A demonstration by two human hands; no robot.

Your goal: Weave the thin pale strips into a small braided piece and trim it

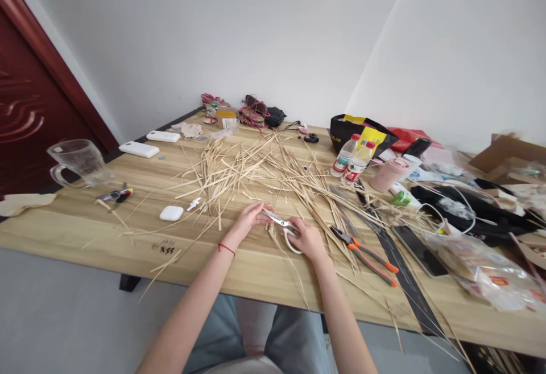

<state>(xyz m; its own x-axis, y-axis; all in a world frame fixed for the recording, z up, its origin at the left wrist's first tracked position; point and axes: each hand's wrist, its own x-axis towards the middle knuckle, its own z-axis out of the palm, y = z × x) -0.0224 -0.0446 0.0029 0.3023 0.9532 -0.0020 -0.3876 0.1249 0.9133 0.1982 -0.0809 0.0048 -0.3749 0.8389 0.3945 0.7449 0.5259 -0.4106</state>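
My right hand is closed around the white handles of a pair of scissors, whose metal blades point up and left. At the blade tips, my left hand, with a red cord on its wrist, pinches a thin straw strip; the fingers hide most of it. A pale strip curves from below the blades toward the table's front edge. Behind both hands spreads a loose heap of flat straw strips. To the right of my right hand lie pliers with orange and grey handles.
On the left are a glass mug, white devices, a small white case and small tools. Two water bottles, a pink cup, a phone and plastic bags crowd the right.
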